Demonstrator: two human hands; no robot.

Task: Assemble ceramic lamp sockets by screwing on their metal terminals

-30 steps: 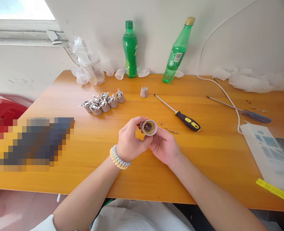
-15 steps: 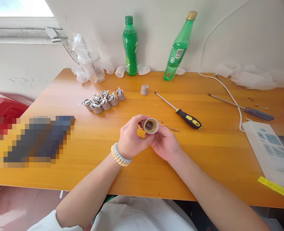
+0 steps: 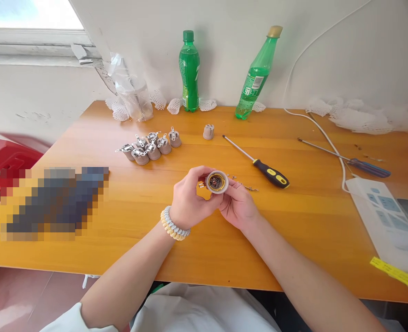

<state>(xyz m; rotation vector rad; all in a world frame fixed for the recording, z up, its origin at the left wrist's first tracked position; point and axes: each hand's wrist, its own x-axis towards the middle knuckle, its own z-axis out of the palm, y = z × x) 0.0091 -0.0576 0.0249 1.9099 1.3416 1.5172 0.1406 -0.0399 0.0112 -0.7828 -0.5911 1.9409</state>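
A lamp socket (image 3: 216, 182) with a pale ceramic rim and a brass thread inside is held over the table, its open end facing me. My left hand (image 3: 197, 191) is closed around its left side, and a bit of metal bracket pokes out there. My right hand (image 3: 237, 203) grips the right side, thumb near the rim; its other fingers are partly hidden. Just beyond the right hand lie small screws and metal bits (image 3: 250, 188). A group of similar lamp sockets (image 3: 151, 150) with metal brackets stands farther left, and a single socket (image 3: 208, 132) stands straight ahead.
A black-and-yellow screwdriver (image 3: 271, 174) and a blue-handled screwdriver (image 3: 368, 167) lie to the right. Two green bottles, one upright (image 3: 189, 74) and one leaning (image 3: 255, 78), stand by the wall. A white power strip (image 3: 363, 189) with its cable is at the right; a blurred dark patch (image 3: 56, 198) lies left.
Both hands keep hold of the lamp socket, which has tipped slightly so more of its inside shows. The camera view has shifted a little.
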